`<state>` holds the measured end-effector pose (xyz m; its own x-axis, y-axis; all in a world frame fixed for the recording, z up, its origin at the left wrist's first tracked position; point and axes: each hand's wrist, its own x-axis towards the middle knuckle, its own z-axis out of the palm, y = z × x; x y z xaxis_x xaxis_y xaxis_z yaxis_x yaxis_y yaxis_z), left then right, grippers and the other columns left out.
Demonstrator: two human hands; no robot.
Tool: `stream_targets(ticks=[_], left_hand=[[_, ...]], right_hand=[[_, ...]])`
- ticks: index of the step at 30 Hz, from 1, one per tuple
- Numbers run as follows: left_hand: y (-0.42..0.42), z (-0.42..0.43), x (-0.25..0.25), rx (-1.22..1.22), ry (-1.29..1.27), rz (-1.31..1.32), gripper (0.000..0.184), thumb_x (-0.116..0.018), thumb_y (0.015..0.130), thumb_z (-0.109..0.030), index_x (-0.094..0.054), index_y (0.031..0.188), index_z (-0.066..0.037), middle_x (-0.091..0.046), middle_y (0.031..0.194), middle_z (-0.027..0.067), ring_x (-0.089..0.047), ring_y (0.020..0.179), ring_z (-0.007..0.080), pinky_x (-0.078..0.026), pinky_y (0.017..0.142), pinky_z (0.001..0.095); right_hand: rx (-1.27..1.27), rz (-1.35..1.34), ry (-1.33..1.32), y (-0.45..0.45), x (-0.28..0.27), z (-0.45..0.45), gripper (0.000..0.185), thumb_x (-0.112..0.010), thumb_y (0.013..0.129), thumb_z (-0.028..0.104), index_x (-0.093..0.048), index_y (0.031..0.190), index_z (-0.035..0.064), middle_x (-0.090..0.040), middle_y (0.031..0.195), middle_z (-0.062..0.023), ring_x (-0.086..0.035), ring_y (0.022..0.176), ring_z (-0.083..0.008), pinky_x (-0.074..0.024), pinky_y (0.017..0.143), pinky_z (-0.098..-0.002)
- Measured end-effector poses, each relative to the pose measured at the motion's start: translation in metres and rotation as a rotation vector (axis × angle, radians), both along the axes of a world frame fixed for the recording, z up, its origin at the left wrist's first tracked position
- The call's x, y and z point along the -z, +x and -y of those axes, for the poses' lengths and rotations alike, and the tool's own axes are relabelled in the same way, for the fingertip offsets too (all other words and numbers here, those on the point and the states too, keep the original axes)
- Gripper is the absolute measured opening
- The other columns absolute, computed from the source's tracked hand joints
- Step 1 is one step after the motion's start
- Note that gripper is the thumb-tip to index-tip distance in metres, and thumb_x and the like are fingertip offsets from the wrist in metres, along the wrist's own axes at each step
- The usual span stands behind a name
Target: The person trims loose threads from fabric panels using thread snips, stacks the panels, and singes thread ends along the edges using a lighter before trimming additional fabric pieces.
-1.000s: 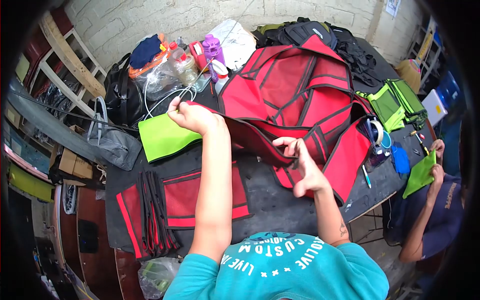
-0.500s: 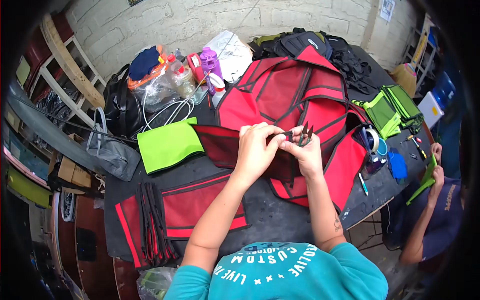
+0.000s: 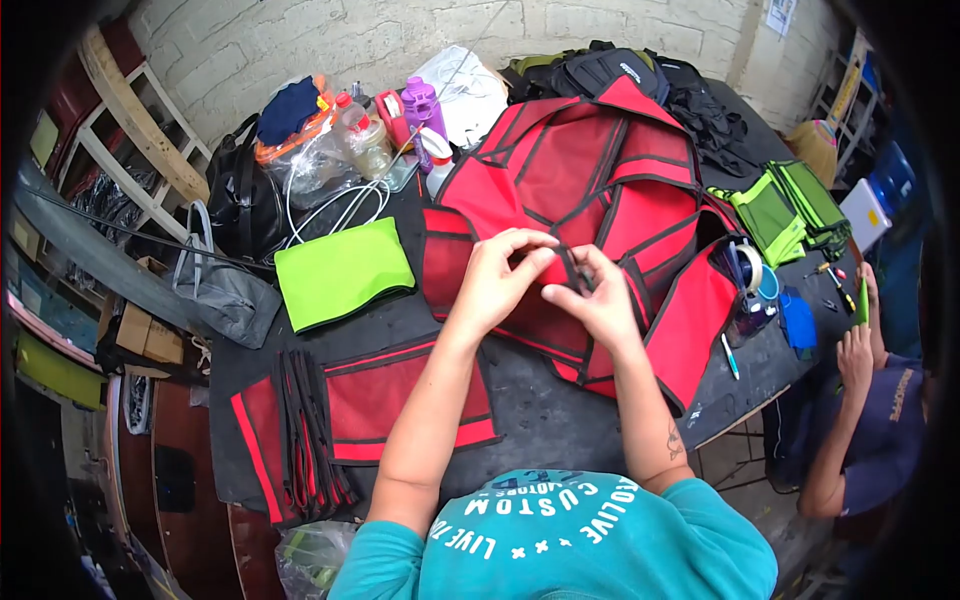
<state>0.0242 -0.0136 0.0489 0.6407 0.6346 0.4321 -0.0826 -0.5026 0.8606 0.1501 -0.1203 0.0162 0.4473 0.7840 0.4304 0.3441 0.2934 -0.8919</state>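
My left hand (image 3: 502,278) pinches the black-bound edge of a red mesh fabric piece (image 3: 450,262) above the table. Close beside it is my right hand (image 3: 606,304), its fingers curled round small dark thread snips (image 3: 586,277), mostly hidden and blurred. Thumb and fingertips of both hands are near the same dark edge strip. Behind and below them spreads a large heap of red panels (image 3: 560,170) with black binding.
A folded lime-green piece (image 3: 345,272) and flat red mesh panels (image 3: 400,400) lie on the left. Bottles, including a purple bottle (image 3: 424,105), stand behind. On the right are a tape roll (image 3: 750,268), a pen (image 3: 729,357), green pieces (image 3: 790,210) and a seated co-worker (image 3: 880,420).
The held red fabric has been turned and drawn up between my hands. The snips, whose blades pointed up plainly before, are now largely hidden. The co-worker's hands have shifted.
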Motion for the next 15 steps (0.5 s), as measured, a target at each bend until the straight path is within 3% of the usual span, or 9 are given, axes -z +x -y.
stream_targets(ticks=[2, 3, 4, 6, 7, 9, 10, 13, 15], left_hand=[[-0.010, -0.004, -0.022, -0.054, 0.679, -0.211, 0.015, -0.065, 0.081, -0.010, -0.066, 0.093, -0.001, -0.067, 0.080, 0.0041, -0.059, 0.072, 0.0100, -0.047, 0.066, 0.0266], [-0.013, -0.008, -0.029, -0.052, 0.678, -0.210, 0.015, -0.065, 0.081, -0.010, -0.066, 0.093, -0.001, -0.067, 0.080, 0.0041, -0.059, 0.072, 0.0100, -0.047, 0.066, 0.0266], [-0.016, -0.011, -0.036, -0.048, 0.542, -0.274, 0.016, -0.065, 0.081, -0.010, -0.065, 0.094, 0.000, -0.067, 0.083, 0.0045, -0.060, 0.075, 0.0117, -0.048, 0.068, 0.0280], [-0.022, -0.019, -0.046, -0.040, 0.272, -0.396, 0.017, -0.065, 0.081, -0.009, -0.064, 0.096, 0.002, -0.067, 0.088, 0.0052, -0.062, 0.081, 0.0151, -0.049, 0.072, 0.0309], [-0.025, -0.024, -0.049, -0.035, 0.272, -0.396, 0.017, -0.065, 0.081, -0.009, -0.064, 0.096, 0.002, -0.067, 0.088, 0.0052, -0.062, 0.081, 0.0151, -0.049, 0.072, 0.0309], [-0.031, -0.031, -0.052, -0.192, 0.043, 0.100, 0.024, -0.062, 0.084, -0.005, -0.059, 0.106, 0.003, -0.064, 0.098, 0.0067, -0.061, 0.088, 0.0167, -0.050, 0.073, 0.0339], [-0.032, -0.035, -0.046, -0.189, 0.041, 0.101, 0.024, -0.062, 0.084, -0.005, -0.059, 0.106, 0.003, -0.064, 0.098, 0.0067, -0.061, 0.088, 0.0167, -0.050, 0.073, 0.0339], [-0.031, -0.053, 0.006, -0.208, -0.573, 0.701, 0.028, -0.058, 0.087, -0.002, -0.053, 0.115, 0.002, -0.061, 0.106, 0.0071, -0.059, 0.093, 0.0151, -0.050, 0.074, 0.0314], [-0.023, -0.030, 0.040, -0.337, -0.661, 0.680, 0.040, -0.056, 0.089, -0.003, -0.044, 0.126, -0.001, -0.057, 0.118, 0.0102, -0.059, 0.102, 0.0203, -0.052, 0.084, 0.0357]], right_hand=[[-0.146, -0.221, -0.035, 0.022, -0.001, 0.005, 0.027, -0.056, 0.092, 0.025, -0.058, 0.102, 0.0003, -0.061, 0.088, -0.0045, -0.049, 0.067, -0.0061, -0.0418, 0.064, -0.0207], [-0.218, -0.329, -0.051, 0.033, -0.002, 0.008, 0.030, -0.053, 0.093, 0.029, -0.058, 0.101, -0.0001, -0.062, 0.086, -0.0051, -0.047, 0.060, -0.0053, -0.0410, 0.059, -0.0190], [-0.215, -0.329, -0.054, 0.043, -0.006, 0.011, 0.030, -0.053, 0.093, 0.029, -0.058, 0.101, -0.0001, -0.062, 0.086, -0.0051, -0.047, 0.060, -0.0053, -0.0410, 0.059, -0.0190], [-0.474, -0.777, 0.090, 0.063, -0.017, 0.018, 0.040, -0.052, 0.094, 0.038, -0.058, 0.100, -0.0010, -0.063, 0.079, -0.0054, -0.038, 0.047, -0.0037, -0.0332, 0.047, -0.0163], [-0.470, -0.777, 0.090, 0.073, -0.017, 0.021, 0.040, -0.052, 0.094, 0.038, -0.058, 0.100, -0.0010, -0.063, 0.079, -0.0054, -0.038, 0.047, -0.0037, -0.0332, 0.047, -0.0163], [-0.351, -0.720, 0.104, 0.091, -0.013, 0.026, 0.042, -0.047, 0.095, 0.040, -0.055, 0.107, -0.0005, -0.062, 0.083, -0.0056, -0.036, 0.047, -0.0040, -0.0299, 0.044, -0.0169], [-0.294, -0.688, 0.110, 0.095, -0.012, 0.027, 0.044, -0.045, 0.096, 0.041, -0.053, 0.110, -0.0002, -0.062, 0.085, -0.0057, -0.034, 0.047, -0.0042, -0.0283, 0.043, -0.0172], [-0.304, -0.793, 0.046, 0.090, 0.002, 0.035, 0.042, -0.044, 0.097, 0.040, -0.053, 0.110, 0.0008, -0.061, 0.083, -0.0051, -0.035, 0.047, -0.0045, -0.0279, 0.042, -0.0174], [-0.301, -0.858, 0.010, 0.085, 0.013, 0.038, 0.041, -0.044, 0.097, 0.039, -0.053, 0.110, 0.0013, -0.061, 0.082, -0.0049, -0.035, 0.047, -0.0047, -0.0278, 0.041, -0.0174]])
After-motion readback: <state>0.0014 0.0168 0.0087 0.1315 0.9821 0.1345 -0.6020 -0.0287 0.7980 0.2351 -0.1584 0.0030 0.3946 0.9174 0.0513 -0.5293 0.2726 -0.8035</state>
